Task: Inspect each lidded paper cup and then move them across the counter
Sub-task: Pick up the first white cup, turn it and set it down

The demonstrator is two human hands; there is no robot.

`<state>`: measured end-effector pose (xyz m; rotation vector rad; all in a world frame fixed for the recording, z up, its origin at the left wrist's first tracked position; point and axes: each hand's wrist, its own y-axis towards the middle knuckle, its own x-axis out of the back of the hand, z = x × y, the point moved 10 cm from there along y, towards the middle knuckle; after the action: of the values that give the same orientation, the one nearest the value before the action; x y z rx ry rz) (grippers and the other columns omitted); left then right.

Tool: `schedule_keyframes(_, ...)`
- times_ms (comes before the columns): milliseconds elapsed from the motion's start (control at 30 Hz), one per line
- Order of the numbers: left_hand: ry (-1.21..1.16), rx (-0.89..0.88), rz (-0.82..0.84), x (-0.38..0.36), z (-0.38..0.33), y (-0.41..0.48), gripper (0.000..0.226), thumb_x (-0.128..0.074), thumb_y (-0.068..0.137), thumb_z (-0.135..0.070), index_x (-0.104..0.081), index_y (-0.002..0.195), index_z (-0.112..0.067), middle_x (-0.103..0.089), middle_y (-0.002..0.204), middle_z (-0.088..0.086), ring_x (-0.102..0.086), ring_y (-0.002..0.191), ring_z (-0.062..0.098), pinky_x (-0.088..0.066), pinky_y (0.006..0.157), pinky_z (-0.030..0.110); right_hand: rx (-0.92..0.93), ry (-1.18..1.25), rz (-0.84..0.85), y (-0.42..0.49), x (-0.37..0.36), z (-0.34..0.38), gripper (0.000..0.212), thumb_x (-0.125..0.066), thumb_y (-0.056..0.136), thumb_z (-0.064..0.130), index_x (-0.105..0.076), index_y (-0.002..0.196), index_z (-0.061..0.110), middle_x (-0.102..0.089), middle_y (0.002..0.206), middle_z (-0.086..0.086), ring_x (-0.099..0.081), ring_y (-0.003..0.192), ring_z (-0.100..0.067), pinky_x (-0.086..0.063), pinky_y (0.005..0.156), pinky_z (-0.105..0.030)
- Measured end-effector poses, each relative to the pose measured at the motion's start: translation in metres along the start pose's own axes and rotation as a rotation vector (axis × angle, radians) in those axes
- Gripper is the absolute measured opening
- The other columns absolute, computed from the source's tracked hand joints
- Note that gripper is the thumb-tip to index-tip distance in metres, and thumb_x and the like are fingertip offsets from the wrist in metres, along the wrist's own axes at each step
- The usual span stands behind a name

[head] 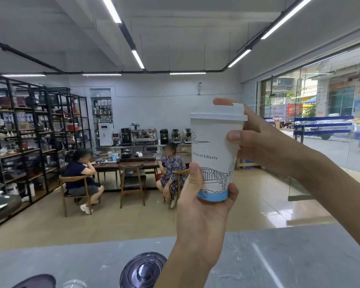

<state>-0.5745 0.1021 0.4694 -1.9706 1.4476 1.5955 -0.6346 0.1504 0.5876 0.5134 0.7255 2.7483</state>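
one cup [214, 154] in view, held upright in the air above the counter [279, 252], at about 2 o'clock from frame centre. it is white paper, a tapered cylinder narrowing to the base, with thin line drawings of a bridge, a pale blue band at the bottom and the printed words "statue of liberty", the first letters curving out of sight. one lid [217, 113] sits on it: white, smooth, round, with a raised rim and a small notch at the top edge.

two hands, both on the cup. the left hand [202, 206] comes up from 6 o'clock and is clamped round the base, thumb on the near left side, fingertips wrapping the right of the blue band. the right hand [258, 138] comes in from 4 o'clock and is closed on the upper part, thumb on the wall just under the lid, one fingertip showing over the lid's far edge.

the counter is grey, stone-like, matt with faint veining. on it at 6 to 7 o'clock: two dark glossy domed lids [142, 271], one with a central knob, the other cut off by the frame edge.

beyond, two seated people [79, 173] at one dark wooden table [125, 163].
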Motion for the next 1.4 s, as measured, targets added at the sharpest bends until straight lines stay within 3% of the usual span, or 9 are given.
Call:
schedule_keyframes(167,0.220,-0.312,-0.142,0.005,-0.013,0.001,0.064,-0.080,0.077,-0.033,-0.052,0.129,-0.008,-0.072,0.119,0.018,-0.069,0.089,0.024,-0.059,0.073,0.034,-0.001,-0.198,-0.188,-0.007,0.002,0.012,0.089,-0.081,0.065,0.061,-0.039,0.142,0.052,-0.074,0.116,0.012,-0.072,0.106,-0.008,-0.060,0.088,-0.036)
schedule_keyframes(300,0.468,-0.494,-0.173,0.003,-0.019,-0.004,0.064,-0.087,0.066,-0.030,-0.051,0.117,-0.019,-0.078,0.100,-0.009,-0.074,0.094,0.013,-0.060,0.080,0.026,-0.001,-0.196,-0.298,-0.017,0.003,0.012,0.092,-0.080,0.055,0.060,-0.045,0.139,0.044,-0.066,0.122,0.006,-0.073,0.101,-0.010,-0.064,0.072,-0.031)
schedule_keyframes(467,0.231,-0.160,0.016,0.003,0.002,0.001,0.062,-0.065,0.084,-0.049,-0.057,0.134,-0.012,-0.067,0.131,0.016,-0.067,0.108,0.028,-0.052,0.099,0.054,-0.008,-0.171,-0.194,-0.015,0.012,0.011,0.069,-0.085,0.068,0.052,-0.057,0.131,0.045,-0.076,0.112,0.008,-0.074,0.101,-0.013,-0.062,0.072,-0.029)
schedule_keyframes(567,0.189,0.009,0.148,-0.004,0.014,0.002,0.049,-0.045,0.097,-0.050,-0.075,0.118,-0.017,-0.072,0.124,0.009,-0.072,0.102,0.023,-0.056,0.094,0.043,-0.027,-0.101,-0.123,-0.013,0.015,0.003,0.064,-0.079,0.074,0.046,-0.056,0.133,0.044,-0.073,0.121,0.004,-0.071,0.111,-0.018,-0.060,0.076,-0.031)
schedule_keyframes(900,0.223,-0.069,0.118,-0.002,0.021,0.008,0.049,-0.049,0.095,-0.043,-0.064,0.131,-0.014,-0.069,0.130,0.011,-0.070,0.105,0.025,-0.059,0.089,0.041,-0.045,-0.023,-0.036,-0.015,0.022,-0.010,0.078,-0.084,0.070,0.051,-0.049,0.139,0.046,-0.071,0.126,0.002,-0.069,0.115,-0.021,-0.060,0.081,-0.035)
schedule_keyframes(1100,0.394,-0.307,-0.089,0.022,0.020,0.010,0.060,-0.066,0.085,-0.041,-0.050,0.133,-0.009,-0.067,0.129,0.017,-0.068,0.106,0.023,-0.060,0.087,0.038,-0.079,-0.308,-0.244,-0.033,0.035,-0.020,0.099,-0.079,0.055,0.073,-0.036,0.142,0.054,-0.064,0.118,0.023,-0.070,0.098,0.004,-0.062,0.070,-0.023)
schedule_keyframes(1200,0.506,-0.342,-0.078,0.030,0.026,0.012,0.059,-0.072,0.078,-0.040,-0.051,0.128,-0.016,-0.074,0.113,0.001,-0.072,0.101,0.016,-0.061,0.080,0.032,-0.061,-0.286,-0.249,-0.037,0.039,-0.028,0.101,-0.082,0.053,0.067,-0.037,0.143,0.051,-0.058,0.122,0.018,-0.069,0.094,0.006,-0.063,0.069,-0.025)
schedule_keyframes(1300,0.726,-0.286,-0.067,0.042,0.030,0.019,0.052,-0.072,0.084,-0.034,-0.050,0.129,-0.021,-0.067,0.126,0.004,-0.066,0.116,0.023,-0.055,0.099,0.046,-0.092,-0.235,-0.228,-0.036,0.050,-0.046,0.091,-0.085,0.056,0.058,-0.048,0.138,0.047,-0.060,0.124,0.012,-0.069,0.097,0.002,-0.062,0.068,-0.024)
schedule_keyframes(1400,0.937,-0.144,0.037,0.048,0.030,0.037,0.059,-0.074,0.084,-0.029,-0.046,0.136,-0.025,-0.063,0.134,0.005,-0.066,0.118,0.018,-0.057,0.096,0.040,-0.108,-0.224,-0.205,-0.034,0.064,-0.072,0.078,-0.085,0.066,0.045,-0.052,0.136,0.047,-0.061,0.127,0.013,-0.069,0.098,0.002,-0.060,0.067,-0.020)
